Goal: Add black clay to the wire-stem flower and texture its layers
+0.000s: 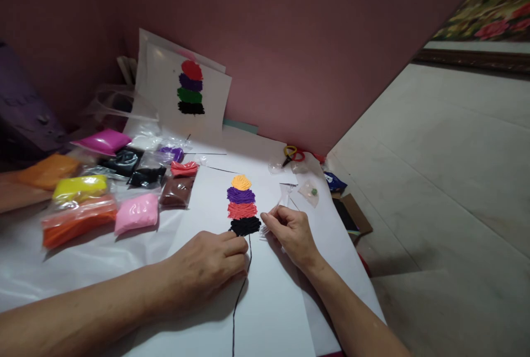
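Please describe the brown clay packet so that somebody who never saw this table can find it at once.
Start at the white paper sheet on the table and go to the cluster of clay packets on its left. The dark brown clay in a clear plastic bag lies at the cluster's right edge, just below the red clay packet. It is the only brown one.

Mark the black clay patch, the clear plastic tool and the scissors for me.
black clay patch (245, 226), head view, middle of the bottom band in the stack.
clear plastic tool (285, 194), head view, its transparent upper part above the right hand (292, 232).
scissors (293, 153), head view, the yellow and red handles.
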`<state>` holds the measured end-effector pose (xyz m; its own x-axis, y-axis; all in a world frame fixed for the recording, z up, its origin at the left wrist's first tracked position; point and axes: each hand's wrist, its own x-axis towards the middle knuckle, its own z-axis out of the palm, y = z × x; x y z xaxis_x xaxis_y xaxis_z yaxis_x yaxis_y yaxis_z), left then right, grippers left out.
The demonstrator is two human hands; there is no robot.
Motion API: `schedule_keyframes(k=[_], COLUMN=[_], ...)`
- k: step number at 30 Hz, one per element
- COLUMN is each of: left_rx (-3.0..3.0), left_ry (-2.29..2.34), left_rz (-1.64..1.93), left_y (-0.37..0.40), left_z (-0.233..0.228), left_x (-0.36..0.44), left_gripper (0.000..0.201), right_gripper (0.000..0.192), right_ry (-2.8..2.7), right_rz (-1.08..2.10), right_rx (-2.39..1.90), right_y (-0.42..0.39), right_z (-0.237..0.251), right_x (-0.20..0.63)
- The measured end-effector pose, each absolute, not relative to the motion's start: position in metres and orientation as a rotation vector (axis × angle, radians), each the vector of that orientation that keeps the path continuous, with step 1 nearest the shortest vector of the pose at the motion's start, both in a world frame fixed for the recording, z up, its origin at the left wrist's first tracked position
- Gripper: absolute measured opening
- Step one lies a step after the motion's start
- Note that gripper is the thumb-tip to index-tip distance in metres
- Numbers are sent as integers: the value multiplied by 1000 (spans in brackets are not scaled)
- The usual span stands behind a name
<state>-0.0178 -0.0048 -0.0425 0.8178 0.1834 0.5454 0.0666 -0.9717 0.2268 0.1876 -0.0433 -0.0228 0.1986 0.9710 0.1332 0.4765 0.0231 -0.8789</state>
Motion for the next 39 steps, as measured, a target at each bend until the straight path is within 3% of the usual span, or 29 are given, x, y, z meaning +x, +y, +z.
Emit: schedule_keyframes(k=[23,39], left_rx=[2795,2811], left_ry=[191,193], left_rz=[880,867], left_y=[-5,-5], left_z=[-44,-46], left_x=[-18,-18], left_gripper=[28,26], right_gripper=[35,33], right_ry=[-1229,-1385], right_rz=[796,726], right_rx=[-1536,-1528], right_y=[-41,-43], right_z=[-27,-25], right_x=[191,187])
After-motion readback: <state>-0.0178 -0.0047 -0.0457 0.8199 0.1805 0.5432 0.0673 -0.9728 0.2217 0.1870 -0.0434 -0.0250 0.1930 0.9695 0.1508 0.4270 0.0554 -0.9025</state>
